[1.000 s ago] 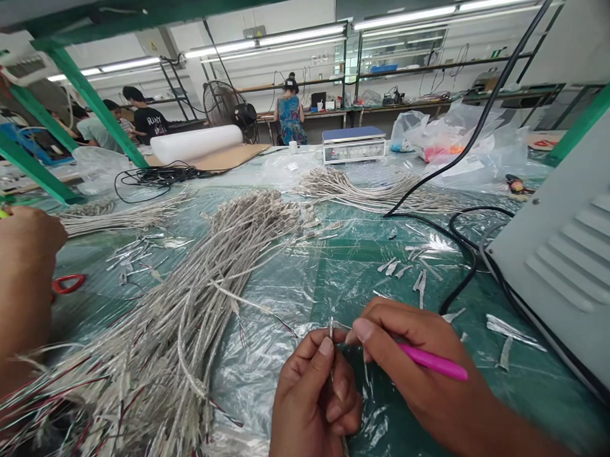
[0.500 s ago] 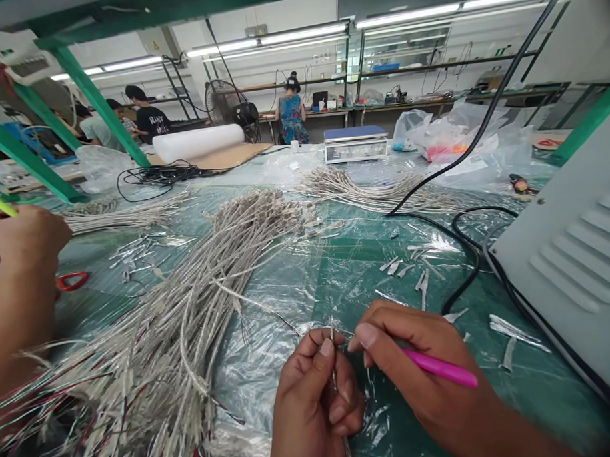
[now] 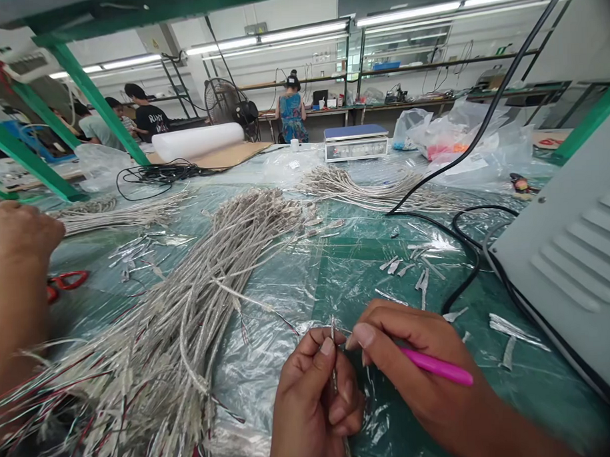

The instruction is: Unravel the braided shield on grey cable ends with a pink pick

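My left hand [image 3: 314, 405] is closed around a thin silver-sheathed cable end [image 3: 332, 329], which it holds upright near the table's front edge. My right hand [image 3: 415, 378] grips a pink-handled tool [image 3: 436, 366], and its tip meets the cable end between my thumbs. A big heap of silver cables [image 3: 187, 306] with red and green wire ends lies to the left of my hands. Short strips of cut foil [image 3: 411, 268] lie scattered just beyond my right hand.
A co-worker's hand and forearm [image 3: 14, 272] are at the left, by red scissors [image 3: 67, 281]. A grey vented machine case [image 3: 566, 259] with black cords [image 3: 460, 250] stands at the right. Further back are more cable bundles [image 3: 353, 187], a scale [image 3: 355, 143], plastic bags and seated people.
My hands have barely shifted. The co-worker's hand at the left has dropped a little, and the yellow-green thing above it is out of view.
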{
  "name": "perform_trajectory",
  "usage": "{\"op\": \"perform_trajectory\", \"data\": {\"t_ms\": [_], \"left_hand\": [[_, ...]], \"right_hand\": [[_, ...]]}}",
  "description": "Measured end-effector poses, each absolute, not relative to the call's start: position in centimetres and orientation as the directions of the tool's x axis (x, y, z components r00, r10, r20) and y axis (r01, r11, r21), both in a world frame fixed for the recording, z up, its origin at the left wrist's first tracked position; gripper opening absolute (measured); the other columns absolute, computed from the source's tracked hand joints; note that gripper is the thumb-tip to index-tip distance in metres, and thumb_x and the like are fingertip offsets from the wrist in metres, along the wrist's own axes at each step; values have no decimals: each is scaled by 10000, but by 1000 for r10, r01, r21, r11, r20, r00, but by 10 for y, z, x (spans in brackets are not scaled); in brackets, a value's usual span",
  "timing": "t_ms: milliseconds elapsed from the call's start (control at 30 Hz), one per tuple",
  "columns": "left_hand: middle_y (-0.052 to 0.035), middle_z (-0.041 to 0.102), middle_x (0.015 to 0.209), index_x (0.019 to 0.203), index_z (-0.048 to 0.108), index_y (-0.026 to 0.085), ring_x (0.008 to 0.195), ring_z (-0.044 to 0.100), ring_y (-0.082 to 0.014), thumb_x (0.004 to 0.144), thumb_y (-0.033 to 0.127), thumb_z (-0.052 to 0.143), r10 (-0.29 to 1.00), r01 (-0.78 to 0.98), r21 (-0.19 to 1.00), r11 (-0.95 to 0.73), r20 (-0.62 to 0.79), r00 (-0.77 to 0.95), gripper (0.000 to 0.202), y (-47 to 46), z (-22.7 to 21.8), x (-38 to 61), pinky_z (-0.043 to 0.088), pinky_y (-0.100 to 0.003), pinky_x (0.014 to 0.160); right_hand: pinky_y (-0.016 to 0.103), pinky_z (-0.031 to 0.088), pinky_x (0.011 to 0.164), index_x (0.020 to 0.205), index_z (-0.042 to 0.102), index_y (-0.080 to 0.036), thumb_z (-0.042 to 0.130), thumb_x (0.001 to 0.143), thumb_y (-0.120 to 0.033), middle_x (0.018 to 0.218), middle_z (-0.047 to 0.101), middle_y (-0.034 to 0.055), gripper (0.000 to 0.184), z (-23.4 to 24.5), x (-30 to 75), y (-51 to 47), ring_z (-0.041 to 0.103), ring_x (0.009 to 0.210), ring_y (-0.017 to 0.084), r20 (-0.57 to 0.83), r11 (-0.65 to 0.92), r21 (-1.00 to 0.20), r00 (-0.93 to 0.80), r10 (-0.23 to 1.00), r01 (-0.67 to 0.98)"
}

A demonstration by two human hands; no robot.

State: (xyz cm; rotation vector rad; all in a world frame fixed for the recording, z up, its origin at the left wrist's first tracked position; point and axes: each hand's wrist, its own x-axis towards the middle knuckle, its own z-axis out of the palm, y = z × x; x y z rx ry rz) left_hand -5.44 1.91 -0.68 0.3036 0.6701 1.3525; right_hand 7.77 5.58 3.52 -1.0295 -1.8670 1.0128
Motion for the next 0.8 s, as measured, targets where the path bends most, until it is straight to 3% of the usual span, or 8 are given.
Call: {"op": "perform_trajectory", "data": {"t_ms": [333,633,800], "left_hand": [[58,479,483,827,577,171,364,135,-18,918,224,555,963,-793,570,214,-259,73,108,19,-7,-53,193,-108,337],[52,493,482,861,611,157,360,138,-17,912,239,569,963,-786,575,226,-254,92,105,19,-7,-54,211,-109,333],[54,488,482,859,604,164,363,138,-18,915,234,562,964,-792,570,218,-253,83,99,19,-7,-53,202,-109,333]], "right_hand": [[242,416,594,635,514,-190,458,982,-299,648,541,-14,368,34,75,60,518,604,110,248,356,-892,-358,900,278],[227,444,626,802,647,-214,534,960,-268,786,634,-12,201,31,79,63,573,677,111,334,392,-882,-242,911,261],[253,418,555,700,635,-188,451,986,-320,624,563,-12,365,37,79,60,539,583,116,295,386,-875,-312,903,291]]}}
